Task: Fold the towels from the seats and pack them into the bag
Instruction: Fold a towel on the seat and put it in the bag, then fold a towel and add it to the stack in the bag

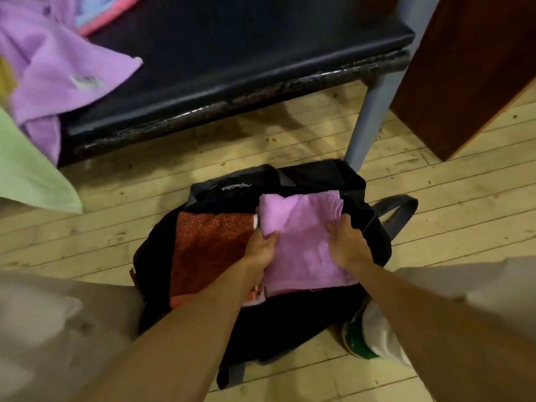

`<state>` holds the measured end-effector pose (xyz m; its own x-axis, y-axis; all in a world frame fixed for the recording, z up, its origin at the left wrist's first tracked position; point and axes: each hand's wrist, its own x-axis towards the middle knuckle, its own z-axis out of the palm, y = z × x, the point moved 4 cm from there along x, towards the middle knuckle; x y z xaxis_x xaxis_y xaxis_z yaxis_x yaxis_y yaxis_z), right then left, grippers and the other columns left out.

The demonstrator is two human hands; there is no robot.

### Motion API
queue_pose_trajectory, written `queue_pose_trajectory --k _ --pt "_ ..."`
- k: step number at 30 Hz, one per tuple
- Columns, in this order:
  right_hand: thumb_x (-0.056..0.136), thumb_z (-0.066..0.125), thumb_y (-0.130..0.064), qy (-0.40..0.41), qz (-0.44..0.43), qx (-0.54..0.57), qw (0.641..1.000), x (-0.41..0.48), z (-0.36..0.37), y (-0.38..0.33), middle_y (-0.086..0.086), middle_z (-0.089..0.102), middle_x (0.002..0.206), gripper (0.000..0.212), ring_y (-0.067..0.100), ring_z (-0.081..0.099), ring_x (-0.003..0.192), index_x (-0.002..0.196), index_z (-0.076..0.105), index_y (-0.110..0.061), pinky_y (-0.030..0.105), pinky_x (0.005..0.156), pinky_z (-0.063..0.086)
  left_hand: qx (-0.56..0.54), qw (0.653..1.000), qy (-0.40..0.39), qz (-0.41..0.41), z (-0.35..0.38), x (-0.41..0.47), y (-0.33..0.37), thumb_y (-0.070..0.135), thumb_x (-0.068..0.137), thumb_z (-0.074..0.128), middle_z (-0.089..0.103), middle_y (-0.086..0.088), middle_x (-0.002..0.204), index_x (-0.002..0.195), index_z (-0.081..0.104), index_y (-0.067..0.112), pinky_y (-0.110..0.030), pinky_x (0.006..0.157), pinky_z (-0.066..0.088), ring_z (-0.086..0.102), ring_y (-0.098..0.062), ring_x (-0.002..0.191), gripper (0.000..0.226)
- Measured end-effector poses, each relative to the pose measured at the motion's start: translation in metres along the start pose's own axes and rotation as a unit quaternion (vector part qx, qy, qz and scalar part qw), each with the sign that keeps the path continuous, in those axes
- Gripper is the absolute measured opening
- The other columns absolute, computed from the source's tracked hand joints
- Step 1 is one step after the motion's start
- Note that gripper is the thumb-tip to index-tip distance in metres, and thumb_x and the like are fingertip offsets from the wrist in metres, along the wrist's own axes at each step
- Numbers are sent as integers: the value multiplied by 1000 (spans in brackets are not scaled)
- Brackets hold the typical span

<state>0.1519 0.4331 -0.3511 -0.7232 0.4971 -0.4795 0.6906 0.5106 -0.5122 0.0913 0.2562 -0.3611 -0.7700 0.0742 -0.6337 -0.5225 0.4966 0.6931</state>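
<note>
A black bag (316,175) lies open on the wooden floor between my legs. A folded purple towel (304,227) sits in its mouth, on the right half. My left hand (262,250) grips the towel's left edge and my right hand (346,245) grips its right edge, fingers curled over the cloth. Beside it in the bag lies a folded red-orange towel (208,245). On the dark seat (246,53) at the far left, an unfolded purple towel (55,71) hangs over the edge, with a pale green towel (26,175) below it and a blue-and-pink one (107,10) at the top.
The seat's grey metal leg (368,117) stands just behind the bag. A brown wooden panel (470,68) fills the upper right. My green-and-white shoe (359,340) rests on the floor at the bag's right side, and a bag strap (400,213) loops out to the right.
</note>
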Motion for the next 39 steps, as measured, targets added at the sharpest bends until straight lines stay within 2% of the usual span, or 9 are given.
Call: queue_pose_trajectory --k 4,8,16,21,24,27,31,35,39 --pt "104 30 -42 -17 25 -8 1000 11 5 -2 9 55 96 27 25 53 77 107 34 -15 37 69 41 67 998 15 10 5 7 0 19 97 47 52 -20 134 140 41 4 -37 98 44 52 -34 121 46" --pt "103 36 -36 -26 32 -39 998 8 0 -8 17 54 117 34 35 57 101 122 38 -8 41 79 45 78 997 -12 -13 4 1 8 18 93 47 57 -19 127 134 48 6 -38 93 48 56 -33 114 43" --pt "96 47 -16 -2 -61 -134 989 -23 -50 -63 20 39 137 44 40 47 121 134 34 1 42 86 42 66 994 -77 26 -54 -41 64 7 90 46 59 -9 81 74 56 16 -30 74 47 55 -20 74 21" --pt "96 49 -20 -9 -177 -125 976 -50 -78 -139 16 53 123 28 30 56 102 120 53 -6 31 77 46 1 993 -61 104 -116 -83 113 13 98 48 58 -4 83 84 57 17 -25 69 48 58 -17 74 17" --pt "95 52 -16 -15 -250 -111 962 -73 -88 -191 12 59 124 28 28 55 113 122 57 -9 30 93 43 3 987 -25 156 -156 -106 143 14 96 51 60 -5 83 83 58 18 -22 68 50 60 -15 72 15" --pt "95 55 -17 -8 -311 -76 947 -95 -95 -242 8 62 117 26 23 57 109 121 56 -10 25 85 41 22 979 5 204 -199 -127 168 14 95 49 61 -4 85 91 61 15 -21 69 50 61 -17 76 13" --pt "96 55 -17 -26 -359 -10 933 -114 -98 -306 2 61 96 16 24 62 91 112 55 -15 29 73 47 17 968 57 244 -258 -144 179 13 95 48 64 -4 90 91 62 18 -24 76 50 63 -16 79 15" --pt "96 55 -16 -53 -381 38 922 -131 -90 -359 1 61 92 21 30 66 91 117 55 -14 35 73 59 -9 956 107 272 -313 -152 184 1 92 49 60 -6 78 81 61 13 -14 56 45 57 -15 69 20" --pt "95 56 -16 -72 -392 69 915 -133 -67 -402 5 59 106 26 29 64 98 121 55 -13 34 74 59 -35 944 168 281 -363 -147 179 2 88 53 65 -5 80 98 62 12 -24 70 46 61 -15 73 16"
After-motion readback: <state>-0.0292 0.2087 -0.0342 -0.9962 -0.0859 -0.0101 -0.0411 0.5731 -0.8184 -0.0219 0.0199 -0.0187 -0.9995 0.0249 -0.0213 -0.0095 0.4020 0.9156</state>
